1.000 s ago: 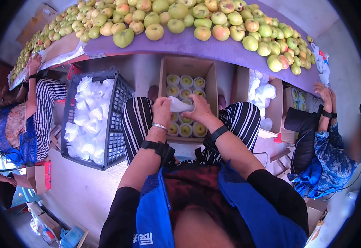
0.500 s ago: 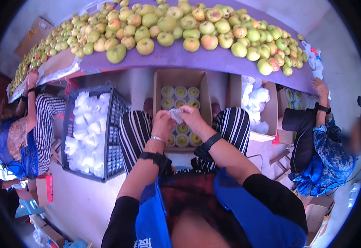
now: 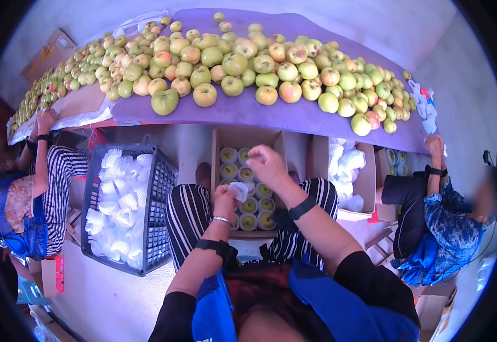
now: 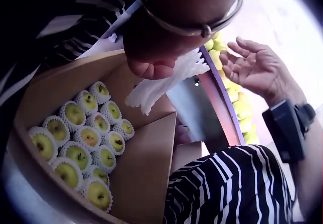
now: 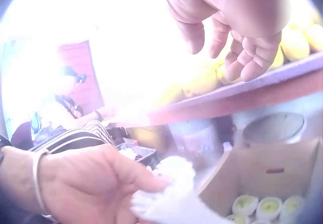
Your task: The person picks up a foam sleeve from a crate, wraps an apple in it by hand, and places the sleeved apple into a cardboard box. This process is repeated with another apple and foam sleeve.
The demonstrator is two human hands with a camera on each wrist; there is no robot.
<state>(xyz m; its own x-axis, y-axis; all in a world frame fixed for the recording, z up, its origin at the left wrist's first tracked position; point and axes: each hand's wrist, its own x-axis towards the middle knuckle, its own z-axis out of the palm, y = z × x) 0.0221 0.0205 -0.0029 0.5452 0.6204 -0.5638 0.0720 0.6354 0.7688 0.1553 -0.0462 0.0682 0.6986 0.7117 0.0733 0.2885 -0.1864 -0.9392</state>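
My left hand [image 3: 224, 202] pinches a white foam net sleeve [image 3: 240, 191] over the near part of a cardboard carton [image 3: 249, 138]. In the right wrist view, the thumb lies against the side of that sleeve [image 5: 174, 183], whose mouth is spread. Rows of green apples in white foam nets [image 4: 78, 156] fill the carton's floor in the left wrist view. Raised above the carton's far right part, my right hand [image 3: 268, 165] holds nothing, its fingers relaxed and slightly bent. It is apart from the sleeve, below the table's front edge.
Loose apples [image 3: 287, 71] are heaped on the purple-covered table [image 3: 311, 121] ahead. On the left stands a black plastic crate [image 3: 160, 194] of foam nets [image 3: 123, 211]. Another carton [image 3: 359, 171] with foam nets is right of my knee. People sit at both sides.
Both hands were together on the foam sleeve; the right hand has let go and moved up and away toward the table. The left hand keeps the sleeve. The head view has tilted up.
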